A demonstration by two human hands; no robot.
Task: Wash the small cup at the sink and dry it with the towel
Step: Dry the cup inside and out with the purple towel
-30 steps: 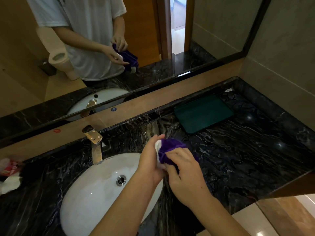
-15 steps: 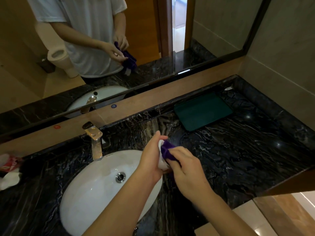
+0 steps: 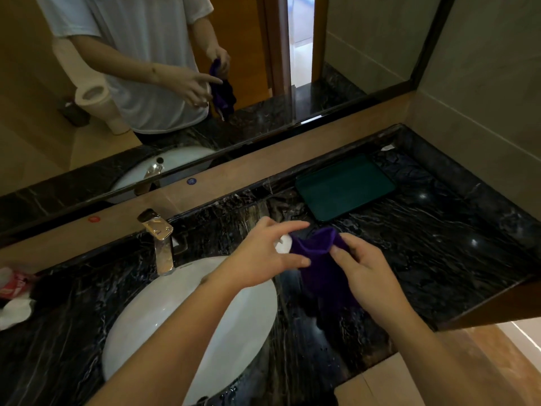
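Small white cup (image 3: 283, 247) between left fingers (image 3: 288, 227), spread apart; right fingers (image 3: 348, 247) pinch purple towel (image 3: 322, 268).

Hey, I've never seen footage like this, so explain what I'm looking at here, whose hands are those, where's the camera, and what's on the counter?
There is no machine here. The camera sits on a person's head and looks forward and down, so both arms enter from the bottom of the picture. The mirror above shows the same person reflected.

The right hand pinches a purple towel, which hangs down over the counter. The left hand has its fingers spread by a small white cup, mostly hidden; I cannot tell whether it actually grips the cup.

On the black marble counter are a white sink with a metal faucet, a dark green tray near the back wall, and some red and white items at the far left, too blurred to name.
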